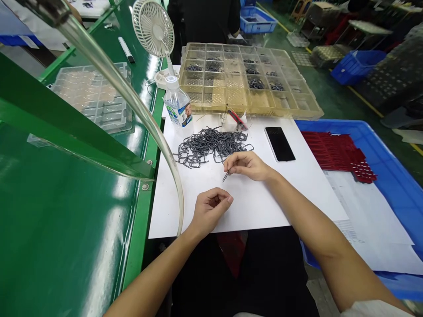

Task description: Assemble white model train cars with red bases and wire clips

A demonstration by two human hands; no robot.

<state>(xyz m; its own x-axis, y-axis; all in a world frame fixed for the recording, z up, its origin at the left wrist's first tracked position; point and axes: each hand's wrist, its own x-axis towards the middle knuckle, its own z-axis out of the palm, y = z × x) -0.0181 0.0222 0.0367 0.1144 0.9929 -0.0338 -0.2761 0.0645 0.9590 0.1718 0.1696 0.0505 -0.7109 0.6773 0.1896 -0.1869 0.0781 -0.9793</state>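
Note:
My right hand [246, 165] rests on the white table top [297, 193], fingers pinched round a thin dark tool like tweezers [225, 176], its tip pointing down-left. Just beyond it lies a heap of small dark grey frame-shaped parts [211, 145]. My left hand [211, 209] sits nearer me on the white surface, fingers curled into a loose fist; whether anything lies inside it is hidden. The two hands are a short span apart.
A black phone [279, 143] lies right of the heap. A water bottle [177, 105], a small fan [153, 28] and a clear compartment tray [251, 79] stand behind. A green conveyor [66, 229] and clear hose [139, 110] run on the left. A blue crate [390, 176] holds red parts [337, 152]. A person in black stands beyond the tray.

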